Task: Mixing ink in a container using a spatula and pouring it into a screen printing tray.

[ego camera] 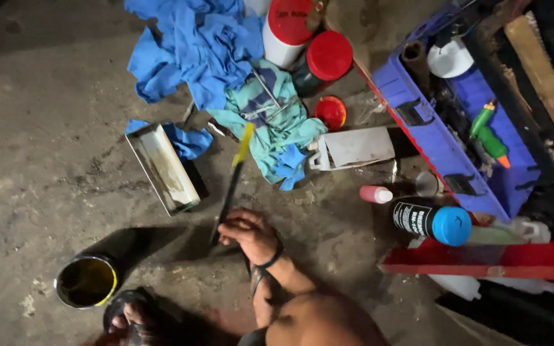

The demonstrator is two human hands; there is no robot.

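The person is crouching over the concrete floor (46,147), and only one hand (249,234) is showing clearly; judging by the forearm running back to the lower right, I take it to be the right one, though the dim light is making that hard to confirm. Its fingers are curling closed around the lower end of a long dark tool with a yellow handle tip (232,182), which is slanting up and away from the knuckles. A dark band is sitting on the wrist. The other hand is not showing anywhere.

Just beside the hand, down to its left, an open black can with a yellow rim (87,280) is lying tilted on the floor, and a sandalled foot (129,315) is resting near it. Above the can, left of the tool, a shallow metal tray (163,168) is lying at an angle. To the right of the hand, a black spray can with a blue cap (432,222) and a small pink bottle (375,194) are lying on their sides.

Further off, beyond the tool's tip, teal and blue rags (219,57) are heaped together, with a white plastic jug (352,148) and red-lidded containers (318,61) beside them. Well to the right, a blue tool tray (431,138) is holding assorted gear.
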